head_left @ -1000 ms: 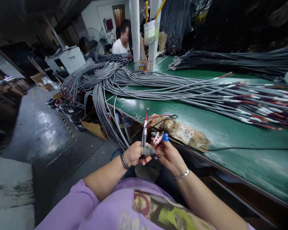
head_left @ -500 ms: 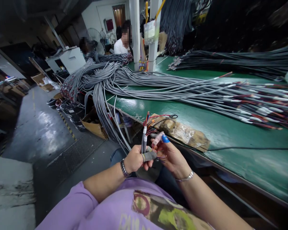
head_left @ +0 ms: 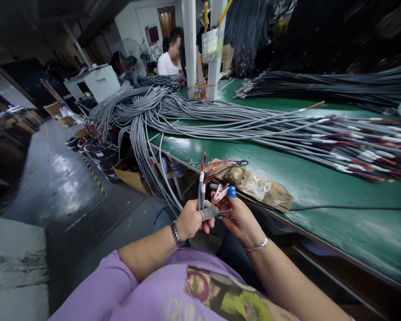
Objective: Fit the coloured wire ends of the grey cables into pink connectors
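Observation:
My left hand (head_left: pixel 191 219), grey covers on some fingers, is closed around grey cables (head_left: pixel 201 192) that stand nearly upright. White bands wrap their upper ends, and thin red, orange and dark wires (head_left: pixel 203 161) fan out above. Just to the right, my right hand (head_left: pixel 243 224) pinches a pale pink clip (head_left: pixel 219 193) between its fingers; blue tape covers the thumb tip. Loose coloured wires (head_left: pixel 225 213) stick out between the two hands. Whether the clip bites on any wire cannot be made out.
A long bundle of grey cables (head_left: pixel 200 120) lies across the green table (head_left: pixel 324 196) and hangs off its left end. A taped cardboard piece (head_left: pixel 263 189) rests at the near edge. Dark cables (head_left: pixel 321 84) lie behind. A person (head_left: pixel 169 62) sits beyond the white posts.
The pink clip has turned and shows its two arms more clearly. My right hand has shifted slightly. My left hand keeps its hold on the cables.

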Demonstrator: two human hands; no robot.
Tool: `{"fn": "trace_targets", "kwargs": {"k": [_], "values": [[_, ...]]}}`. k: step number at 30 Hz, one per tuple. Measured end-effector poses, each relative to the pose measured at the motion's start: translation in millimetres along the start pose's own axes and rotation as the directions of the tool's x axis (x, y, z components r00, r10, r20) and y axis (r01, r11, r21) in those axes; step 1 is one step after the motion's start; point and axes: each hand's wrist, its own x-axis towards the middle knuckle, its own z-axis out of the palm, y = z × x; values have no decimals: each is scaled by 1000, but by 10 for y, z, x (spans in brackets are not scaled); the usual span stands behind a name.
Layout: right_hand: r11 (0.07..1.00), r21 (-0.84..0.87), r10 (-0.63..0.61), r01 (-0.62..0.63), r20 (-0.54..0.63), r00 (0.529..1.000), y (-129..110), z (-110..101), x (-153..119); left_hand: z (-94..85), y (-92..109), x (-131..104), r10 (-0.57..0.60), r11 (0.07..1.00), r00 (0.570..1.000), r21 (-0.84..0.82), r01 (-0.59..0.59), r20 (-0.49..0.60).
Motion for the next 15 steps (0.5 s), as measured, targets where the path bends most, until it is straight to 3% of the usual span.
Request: {"fn": "trace_targets", "kwargs": {"k": [4,15], "values": [[993,99,53,-55,26,998,1,2,47,31,8,19,-19,1000,1000,3,19,-11],[980,174,91,-97,42,995,-48,-7,-33,19,10,-57,-28,1000,999,-1,28,-43]]}}
